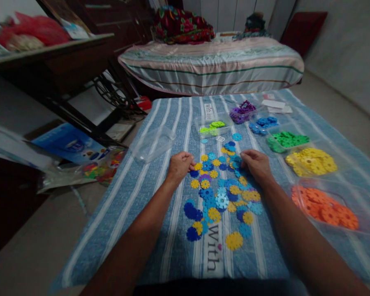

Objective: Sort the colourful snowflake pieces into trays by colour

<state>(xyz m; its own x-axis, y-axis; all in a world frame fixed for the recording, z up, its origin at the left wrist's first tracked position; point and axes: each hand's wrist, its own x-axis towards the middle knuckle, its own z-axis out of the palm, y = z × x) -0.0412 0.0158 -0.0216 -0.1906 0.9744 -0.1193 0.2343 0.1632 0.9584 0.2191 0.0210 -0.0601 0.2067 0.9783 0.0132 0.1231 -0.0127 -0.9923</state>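
Observation:
Flower-shaped plastic discs [222,200] in blue, light blue, yellow and a little purple lie in a loose, overlapping pile on the striped cloth [160,246]. My left hand [180,165] rests at the pile's left side, its fingers curled together beside a yellow disc [198,166]. Along the right side, my right hand [257,165] has thumb and fingers pinched close to several blue discs. Whatever either hand may hold is hidden by the fingers. A single large yellow disc [234,241] lies nearest to me.
Clear tubs on the right hold orange discs [329,207], yellow discs [313,161], green discs [288,139] and blue discs [263,124]. Farther back are purple pieces [243,112] and lime discs [214,126]. A clear tub [154,144] stands left. Beyond is a bed [212,65].

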